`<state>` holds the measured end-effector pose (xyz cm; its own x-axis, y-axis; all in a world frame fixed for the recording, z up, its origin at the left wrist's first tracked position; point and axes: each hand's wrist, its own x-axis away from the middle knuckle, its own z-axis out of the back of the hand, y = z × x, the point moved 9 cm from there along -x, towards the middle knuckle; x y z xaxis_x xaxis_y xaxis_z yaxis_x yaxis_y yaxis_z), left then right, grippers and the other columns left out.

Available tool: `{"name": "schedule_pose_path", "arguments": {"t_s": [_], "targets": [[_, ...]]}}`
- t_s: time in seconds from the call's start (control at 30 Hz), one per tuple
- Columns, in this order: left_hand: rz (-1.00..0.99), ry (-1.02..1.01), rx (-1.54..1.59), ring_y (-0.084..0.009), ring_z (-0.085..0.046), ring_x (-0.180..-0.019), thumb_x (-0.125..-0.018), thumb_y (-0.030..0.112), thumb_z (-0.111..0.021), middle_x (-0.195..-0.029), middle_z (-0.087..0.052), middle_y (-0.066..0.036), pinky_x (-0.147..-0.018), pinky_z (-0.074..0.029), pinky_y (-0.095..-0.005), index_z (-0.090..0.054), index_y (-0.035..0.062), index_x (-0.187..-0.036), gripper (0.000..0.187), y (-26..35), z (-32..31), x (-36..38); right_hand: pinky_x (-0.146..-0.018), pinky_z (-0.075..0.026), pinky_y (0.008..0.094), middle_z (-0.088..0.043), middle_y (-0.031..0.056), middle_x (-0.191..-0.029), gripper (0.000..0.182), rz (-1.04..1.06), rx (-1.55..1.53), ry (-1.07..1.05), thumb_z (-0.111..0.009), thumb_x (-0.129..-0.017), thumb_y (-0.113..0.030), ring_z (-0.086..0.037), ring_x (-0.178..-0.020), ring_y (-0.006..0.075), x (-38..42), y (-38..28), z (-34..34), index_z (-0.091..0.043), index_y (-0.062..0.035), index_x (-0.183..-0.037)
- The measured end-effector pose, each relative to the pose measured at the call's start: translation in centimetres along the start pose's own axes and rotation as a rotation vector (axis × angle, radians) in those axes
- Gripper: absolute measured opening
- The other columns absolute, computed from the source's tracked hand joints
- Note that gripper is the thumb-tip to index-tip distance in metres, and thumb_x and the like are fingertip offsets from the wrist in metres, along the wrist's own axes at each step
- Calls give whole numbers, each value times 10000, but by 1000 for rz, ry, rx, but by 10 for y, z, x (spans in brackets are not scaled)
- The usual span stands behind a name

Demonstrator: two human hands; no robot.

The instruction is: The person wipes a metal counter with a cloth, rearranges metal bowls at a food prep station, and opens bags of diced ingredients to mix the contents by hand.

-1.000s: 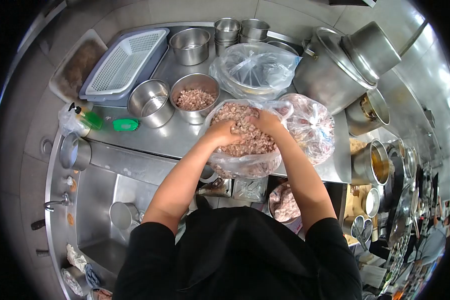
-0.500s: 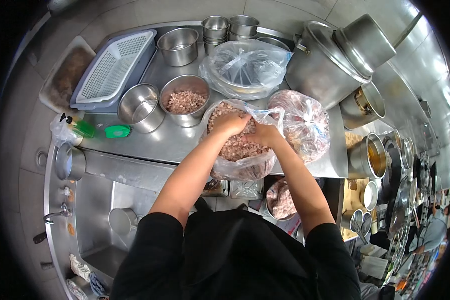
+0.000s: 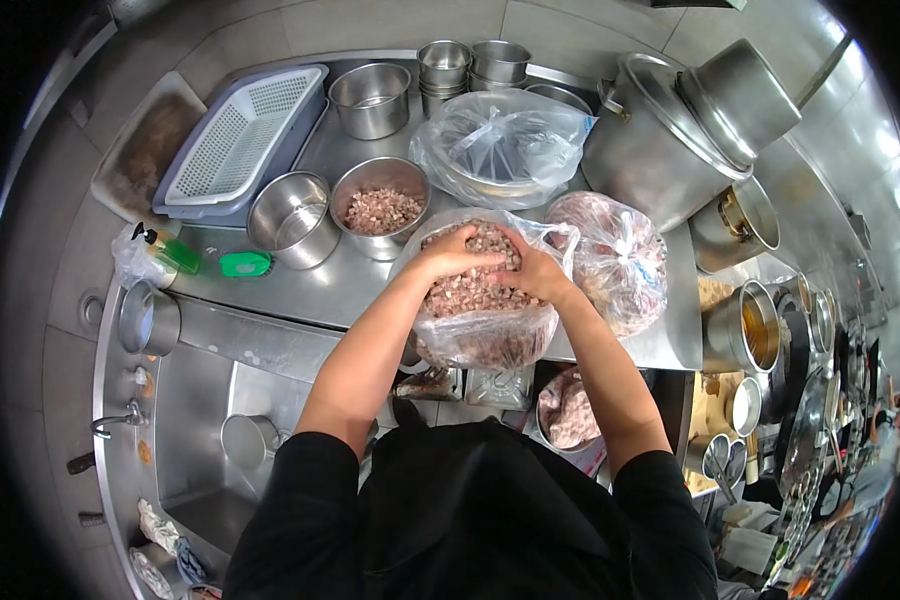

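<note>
Both hands are in an open clear plastic bag (image 3: 500,340) of diced pink meat (image 3: 480,295) at the counter's front edge. My left hand (image 3: 452,255) presses on the meat from the left, fingers curved and apart. My right hand (image 3: 532,270) reaches in from the right, its spread fingers partly sunk in the meat. Behind and to the left, a steel pot (image 3: 382,235) holds more diced meat. A tied bag of meat (image 3: 625,275) lies to the right of the open bag.
An empty-looking steel pot (image 3: 295,225), a green brush (image 3: 245,264) and a white basket (image 3: 240,140) are on the left. A bag-covered bowl (image 3: 500,150) and a large lidded pot (image 3: 640,150) stand behind. The sink (image 3: 195,420) is at lower left.
My left hand's fingers have opened and my right hand's fingers have moved up over the meat. The whole view has shifted slightly.
</note>
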<state>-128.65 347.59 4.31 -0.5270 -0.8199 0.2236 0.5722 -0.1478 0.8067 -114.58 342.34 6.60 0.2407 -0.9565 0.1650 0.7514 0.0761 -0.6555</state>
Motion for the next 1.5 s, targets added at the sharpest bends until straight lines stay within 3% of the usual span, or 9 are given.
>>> {"name": "schedule_pose_path", "arguments": {"t_s": [0.07,0.27,0.53,0.97,1.07,1.17,1.27,1.33,1.5], "targets": [[-26,-34,66,-347,-458,-1366,-698,644,-785,-1454,-476,-272,-1117,-367,-390,-425,-50,-1441,1079,3,-2,1,-954,-485,448,-668,278,-1133,1060,31,23,10,-818,-740,-525,-634,-1107,421,0,2,-1,-233,-226,-1572],[8,22,18,-322,-529,-1276,-680,579,-833,-1355,-558,-241,-1050,-413,-366,-493,-19,-1342,955,-3,1,7,-1001,-457,449,-612,281,-1276,1117,-62,173,-119,-820,-708,-572,-593,-1196,420,6,5,-7,-228,-179,-1570],[-174,31,-99,-342,-510,-1318,-670,467,-876,-1413,-536,-224,-1092,-393,-388,-420,22,-1455,1010,6,-12,8,-930,-490,481,-679,300,-1072,1113,-100,280,-53,-697,-724,-731,-645,-1069,454,3,18,-25,-259,-123,-1548],[-79,167,-170,-362,-574,-1232,-670,559,-835,-1332,-592,-231,-1030,-443,-407,-523,65,-1372,914,17,-7,20,-848,-519,500,-694,289,-959,980,-76,331,-7,-625,-813,-708,-684,-945,430,-5,41,-37,-342,-80,-1510],[12,170,-149,-354,-594,-1207,-657,598,-829,-1298,-614,-231,-1016,-451,-398,-542,67,-1354,922,13,0,17,-841,-521,502,-697,282,-973,954,62,256,104,-614,-819,-715,-684,-941,427,-4,29,-26,-386,-62,-1475],[-3,170,-78,-338,-617,-1175,-650,609,-833,-1249,-646,-224,-1001,-459,-384,-560,53,-1334,923,1,-1,6,-880,-514,492,-681,289,-1058,938,-120,137,-62,-618,-811,-723,-669,-1007,419,4,31,-27,-422,-56,-1441],[-14,181,-21,-322,-626,-1160,-672,596,-825,-1223,-661,-215,-998,-457,-371,-565,34,-1324,899,-3,0,2,-931,-502,476,-662,294,-1122,962,45,179,-2,-658,-775,-727,-654,-1076,398,7,5,-15,-453,-28,-1404],[-9,166,7,-318,-629,-1157,-698,588,-812,-1223,-664,-215,-994,-460,-371,-565,20,-1323,880,-3,-3,-1,-985,-482,459,-640,290,-1199,1075,-134,309,-161,-696,-719,-744,-626,-1154,390,8,-1,-21,-399,-13,-1450],[37,117,-12,-320,-626,-1167,-718,599,-789,-1249,-653,-219,-993,-461,-380,-565,33,-1334,866,-19,-6,-12,-1009,-466,456,-639,260,-1245,1230,-116,272,2,-719,-666,-765,-613,-1181,402,-5,-2,-31,-256,-25,-1532]]}}
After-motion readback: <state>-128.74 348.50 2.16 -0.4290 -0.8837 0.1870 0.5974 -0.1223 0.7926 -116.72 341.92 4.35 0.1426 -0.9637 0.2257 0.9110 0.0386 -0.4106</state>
